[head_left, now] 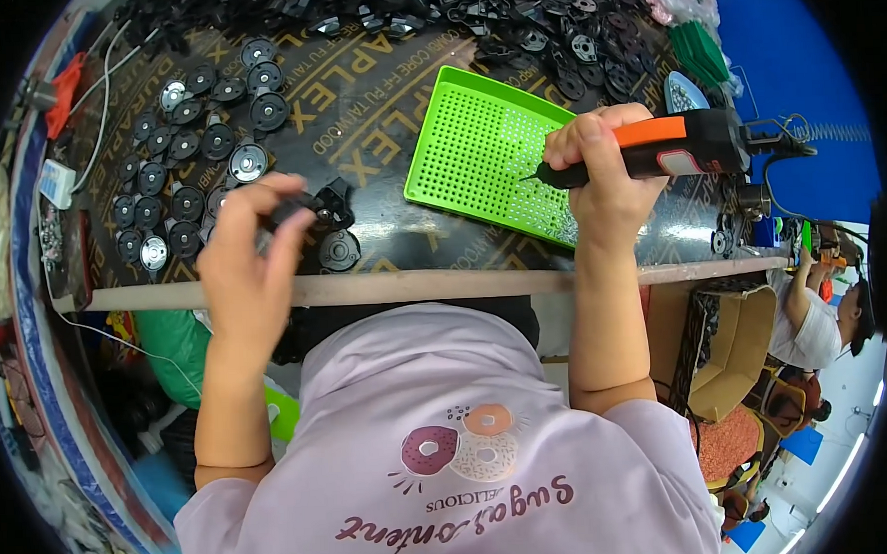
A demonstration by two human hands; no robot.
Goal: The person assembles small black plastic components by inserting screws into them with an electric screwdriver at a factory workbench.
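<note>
My right hand [601, 164] is wrapped round a black and orange electric screwdriver [698, 143], its thin bit pointing left above a bright green perforated tray [448, 130]. Many small silvery pieces, too small to name, lie in the tray's right part. My left hand [252, 235] is closed on a small black plastic part [294, 206], partly covered by the fingers. Just beyond it, another black part [335, 201] lies on the table, and a round black part with a disc [341, 249] sits near the table's front edge.
Several round black parts [187, 144] are spread over the table's left side. A heap of black plastic parts [376, 11] runs along the back. At the right stand a small bowl [684, 93] of silvery pieces and a coiled cable [829, 132]. A cardboard box [734, 355] is below right.
</note>
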